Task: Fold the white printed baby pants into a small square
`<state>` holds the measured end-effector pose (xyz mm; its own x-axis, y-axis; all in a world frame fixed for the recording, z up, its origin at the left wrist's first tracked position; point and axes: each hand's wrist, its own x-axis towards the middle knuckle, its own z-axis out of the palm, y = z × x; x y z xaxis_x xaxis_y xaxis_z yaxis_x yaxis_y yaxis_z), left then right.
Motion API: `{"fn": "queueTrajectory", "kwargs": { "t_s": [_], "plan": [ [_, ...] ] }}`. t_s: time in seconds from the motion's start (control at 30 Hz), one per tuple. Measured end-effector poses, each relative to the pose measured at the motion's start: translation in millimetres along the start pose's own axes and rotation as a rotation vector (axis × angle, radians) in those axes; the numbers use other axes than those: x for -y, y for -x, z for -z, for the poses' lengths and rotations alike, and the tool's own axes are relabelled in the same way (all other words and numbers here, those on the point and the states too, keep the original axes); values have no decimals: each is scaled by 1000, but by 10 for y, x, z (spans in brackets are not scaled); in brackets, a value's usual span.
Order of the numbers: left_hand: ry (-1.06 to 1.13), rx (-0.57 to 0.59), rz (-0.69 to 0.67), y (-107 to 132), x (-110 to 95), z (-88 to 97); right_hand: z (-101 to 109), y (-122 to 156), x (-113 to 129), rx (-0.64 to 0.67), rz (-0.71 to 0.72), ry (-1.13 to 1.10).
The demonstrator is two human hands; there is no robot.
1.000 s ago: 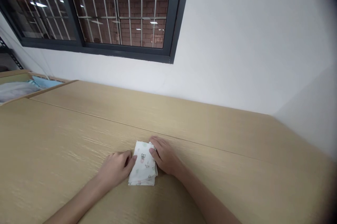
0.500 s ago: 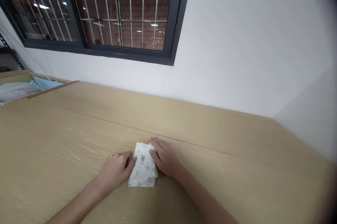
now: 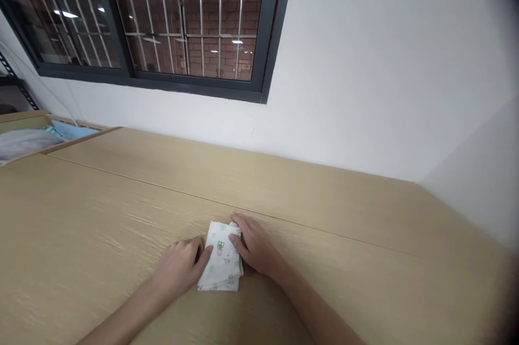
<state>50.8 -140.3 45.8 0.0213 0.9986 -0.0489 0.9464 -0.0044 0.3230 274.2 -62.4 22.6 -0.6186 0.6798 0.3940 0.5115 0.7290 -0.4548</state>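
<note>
A small white cloth (image 3: 222, 261) with little printed figures lies folded into a compact rectangle on the light wooden table (image 3: 121, 210). My left hand (image 3: 180, 265) rests at its left edge, fingers curled and pressed against the fabric. At the cloth's right edge my right hand (image 3: 253, 247) lies with its thumb on top of the fold and its fingers bent around the far corner. Both hands pinch the cloth between them.
A wooden box (image 3: 24, 137) holding pale and light blue fabric stands at the far left. A white wall (image 3: 365, 91) runs behind the table and meets a side wall at the right. A dark-framed barred window (image 3: 162, 20) is above.
The hands and cloth have barely moved; the view has tipped slightly, so they sit a little lower in the picture.
</note>
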Motion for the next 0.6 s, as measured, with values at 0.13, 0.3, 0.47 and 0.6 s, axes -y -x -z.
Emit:
{"fn": "queueTrajectory", "kwargs": {
  "t_s": [0.13, 0.3, 0.47, 0.6],
  "plan": [
    [28, -18, -33, 24, -17, -27, 25, 1, 24, -60, -16, -29],
    [103, -49, -69, 30, -39, -96, 29, 8, -1, -95, -57, -19],
    [175, -85, -78, -40, -30, -130, -16, 7, -9, -114, -75, -22],
    [197, -115, -94, -81, -22, -12, -104, -2, 103, -126, -117, -22]
  ]
}}
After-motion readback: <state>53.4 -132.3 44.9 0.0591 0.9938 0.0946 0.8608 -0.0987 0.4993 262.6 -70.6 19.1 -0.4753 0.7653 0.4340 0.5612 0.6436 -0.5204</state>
